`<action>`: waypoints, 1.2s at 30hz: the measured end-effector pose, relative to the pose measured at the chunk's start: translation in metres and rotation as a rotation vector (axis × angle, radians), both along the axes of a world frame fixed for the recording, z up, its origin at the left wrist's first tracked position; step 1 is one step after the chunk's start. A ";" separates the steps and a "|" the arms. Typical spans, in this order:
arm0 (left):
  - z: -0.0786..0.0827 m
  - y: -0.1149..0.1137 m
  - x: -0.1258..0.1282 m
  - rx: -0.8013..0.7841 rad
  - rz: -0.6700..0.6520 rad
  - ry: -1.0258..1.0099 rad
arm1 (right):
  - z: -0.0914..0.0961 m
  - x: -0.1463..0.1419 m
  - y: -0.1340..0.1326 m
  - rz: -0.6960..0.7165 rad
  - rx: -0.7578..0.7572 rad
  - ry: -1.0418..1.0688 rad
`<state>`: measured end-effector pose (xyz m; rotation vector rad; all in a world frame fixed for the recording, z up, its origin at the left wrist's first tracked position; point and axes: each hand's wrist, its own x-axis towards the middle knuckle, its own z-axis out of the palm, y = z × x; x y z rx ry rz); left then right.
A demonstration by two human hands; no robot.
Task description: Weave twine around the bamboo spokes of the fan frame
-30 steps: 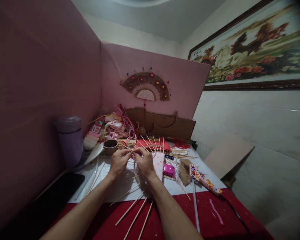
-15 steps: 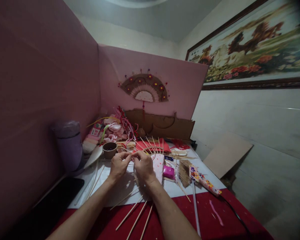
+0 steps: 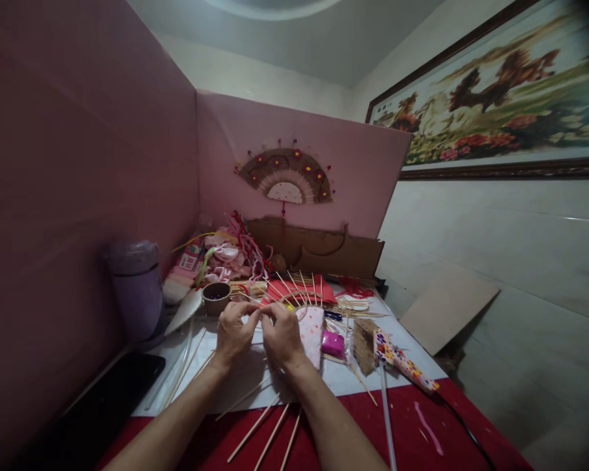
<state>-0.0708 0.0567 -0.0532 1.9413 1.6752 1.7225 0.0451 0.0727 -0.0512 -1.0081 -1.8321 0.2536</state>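
My left hand and my right hand meet fingertip to fingertip over the white sheet. Both are pinched closed; whatever lies between the fingers is too small or hidden to make out. Just beyond and under my right hand lies a fan-shaped piece with thin wooden sticks spreading out behind it. Its pink-spotted white cloth shows to the right of that hand. More sticks stick out towards me between my forearms. A brown cup stands just past my left hand.
A flowered glue gun with a cord and a clear glue stick lie at right, near a magenta packet. At left are a black phone and a lilac tumbler. A decorated fan hangs on the pink panel behind.
The whole view has shifted slightly. My hands stay together, with the left hand's fingers bent a little more downward. Nothing else has visibly moved.
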 end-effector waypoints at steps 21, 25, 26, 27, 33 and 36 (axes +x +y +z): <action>0.005 -0.008 0.002 -0.036 0.114 0.303 | 0.000 -0.001 0.005 0.073 -0.215 0.334; 0.007 -0.011 0.005 -0.022 0.098 0.342 | 0.002 0.000 0.009 0.134 -0.322 0.509; 0.008 -0.011 0.005 -0.018 0.094 0.354 | 0.003 0.000 0.009 0.145 -0.343 0.549; 0.008 -0.012 0.006 -0.013 0.090 0.365 | 0.004 0.000 0.009 0.153 -0.359 0.582; 0.010 -0.012 0.006 -0.013 0.003 0.329 | 0.007 0.002 0.009 0.118 -0.323 0.539; 0.014 -0.010 0.006 -0.129 -0.116 0.081 | 0.005 0.004 0.009 0.057 -0.224 0.395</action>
